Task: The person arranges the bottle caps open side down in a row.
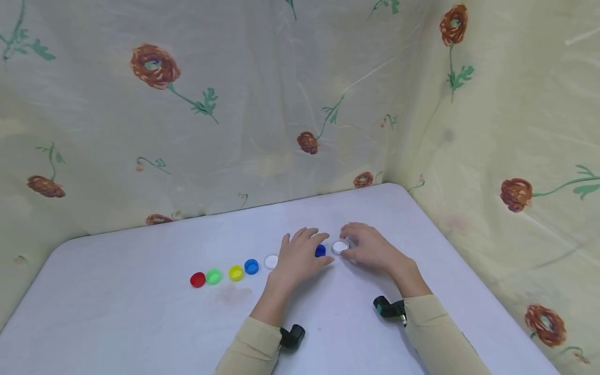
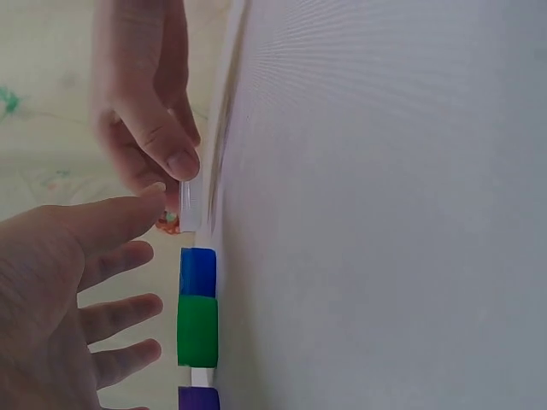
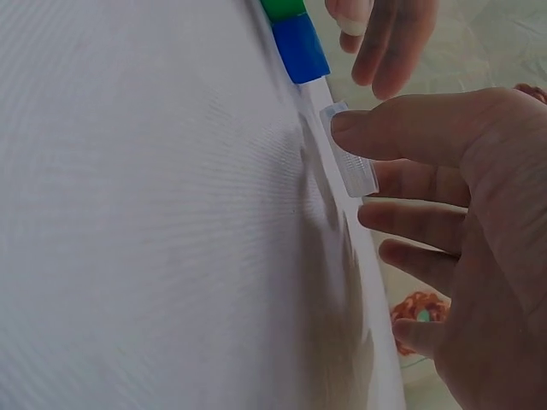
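Note:
My right hand (image 1: 372, 249) pinches a white bottle cap (image 1: 340, 247) between thumb and fingers at the right end of a row of caps. Its ribbed side shows in the right wrist view. Left of it lies a dark blue cap (image 1: 320, 251), with a small gap between the two. My left hand (image 1: 300, 255) is held over the row, fingers spread and holding nothing, its thumb pointing toward the white cap. Beneath it in the head view, part of the row is hidden; the left wrist view shows a green cap (image 2: 197, 331) and a purple cap (image 2: 199, 399) there.
Farther left the row runs through another white cap (image 1: 271, 262), a blue cap (image 1: 251, 266), a yellow cap (image 1: 236, 273), a light green cap (image 1: 213, 276) and a red cap (image 1: 198, 279). The white table (image 1: 140, 317) meets a flowered curtain (image 1: 262, 104) behind and at the right.

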The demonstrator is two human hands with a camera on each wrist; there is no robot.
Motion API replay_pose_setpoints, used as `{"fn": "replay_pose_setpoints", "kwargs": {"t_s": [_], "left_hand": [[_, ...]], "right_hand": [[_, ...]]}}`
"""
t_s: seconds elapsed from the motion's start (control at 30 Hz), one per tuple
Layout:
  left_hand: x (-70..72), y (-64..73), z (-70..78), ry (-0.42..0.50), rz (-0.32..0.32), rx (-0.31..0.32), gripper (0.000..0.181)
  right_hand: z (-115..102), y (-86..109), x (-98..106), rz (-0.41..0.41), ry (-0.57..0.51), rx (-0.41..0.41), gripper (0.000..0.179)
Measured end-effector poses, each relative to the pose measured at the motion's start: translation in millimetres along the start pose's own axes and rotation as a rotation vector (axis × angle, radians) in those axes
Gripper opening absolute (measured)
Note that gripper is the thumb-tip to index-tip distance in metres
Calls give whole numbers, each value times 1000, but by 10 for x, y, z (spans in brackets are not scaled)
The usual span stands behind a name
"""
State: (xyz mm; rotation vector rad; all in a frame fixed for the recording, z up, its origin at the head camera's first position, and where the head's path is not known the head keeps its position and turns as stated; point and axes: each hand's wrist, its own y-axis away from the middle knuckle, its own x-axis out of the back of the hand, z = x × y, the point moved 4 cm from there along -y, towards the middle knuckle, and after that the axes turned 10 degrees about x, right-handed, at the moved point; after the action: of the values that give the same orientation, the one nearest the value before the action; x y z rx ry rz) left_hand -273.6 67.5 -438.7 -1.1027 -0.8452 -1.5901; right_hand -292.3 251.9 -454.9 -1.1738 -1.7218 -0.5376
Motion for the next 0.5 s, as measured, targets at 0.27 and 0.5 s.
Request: {"fn": "replay_pose_setpoints", "kwargs": {"t_s": [0.27, 0.5], "left_hand": [[-3, -9, 34, -5, 22, 5, 57], [7, -9, 48, -18, 47, -11, 53]], "right_hand": [[-65, -13, 43, -8, -26, 34, 35], [-118, -14, 67, -2, -82, 66, 34]]}}
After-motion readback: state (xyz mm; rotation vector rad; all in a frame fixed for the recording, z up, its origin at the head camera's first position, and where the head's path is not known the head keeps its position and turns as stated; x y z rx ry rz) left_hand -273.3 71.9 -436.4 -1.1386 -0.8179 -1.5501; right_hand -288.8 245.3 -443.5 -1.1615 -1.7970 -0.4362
